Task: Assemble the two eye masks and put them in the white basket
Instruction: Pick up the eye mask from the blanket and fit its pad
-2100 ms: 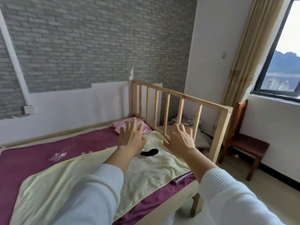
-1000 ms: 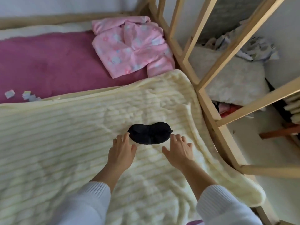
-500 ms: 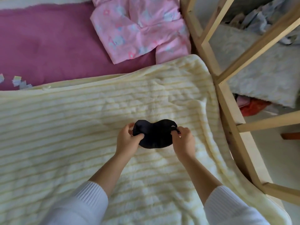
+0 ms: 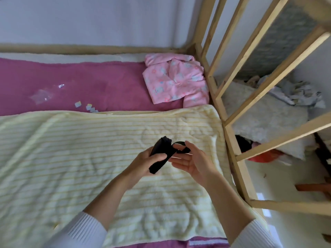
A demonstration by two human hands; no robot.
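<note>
A black eye mask [image 4: 161, 153] is lifted off the cream striped blanket [image 4: 89, 158] and held on edge above it. My left hand [image 4: 146, 161] grips the mask's body between thumb and fingers. My right hand [image 4: 193, 158] is palm-up beside it, with the mask's black strap [image 4: 182, 146] looped over its thumb and fingers. Only one mask shows. No white basket is in view.
A pink child's garment [image 4: 176, 81] lies at the far right of the magenta sheet [image 4: 80, 85]. Small paper scraps [image 4: 86, 106] and a clear plastic bag [image 4: 42, 95] lie on the sheet. The wooden bed rail [image 4: 232, 144] runs along the right, with bedding piled on the floor behind it.
The mask has left the blanket: both hands pinched its ends, then raised it. My left hand now holds the turned mask and my right hand has moved to the strap.
</note>
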